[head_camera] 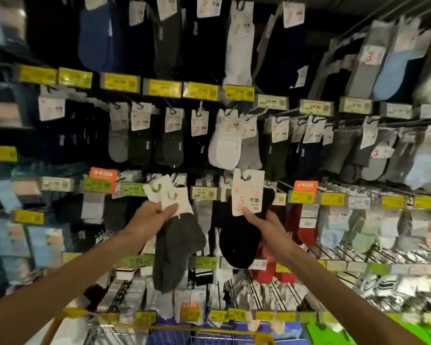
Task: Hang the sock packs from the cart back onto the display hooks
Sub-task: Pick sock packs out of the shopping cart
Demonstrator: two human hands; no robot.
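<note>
My left hand (151,217) grips a bunch of sock packs by their white header cards; a dark grey sock pack (174,250) hangs down from it. My right hand (264,225) pinches a black sock pack (237,245) at the lower edge of its white header card (248,192), held upright in front of the display. Both packs are raised before the third row of hooks. Above them a row of display hooks (230,112) carries grey, black and white socks. The cart (209,332) shows only as a yellow rim at the bottom edge.
The wall is packed with hanging sock packs in rows, each row topped by yellow price labels (200,90). Red socks (301,225) hang just right of my right hand. Wire hook arms (346,255) jut out at lower right. Blue and green items lie in the cart.
</note>
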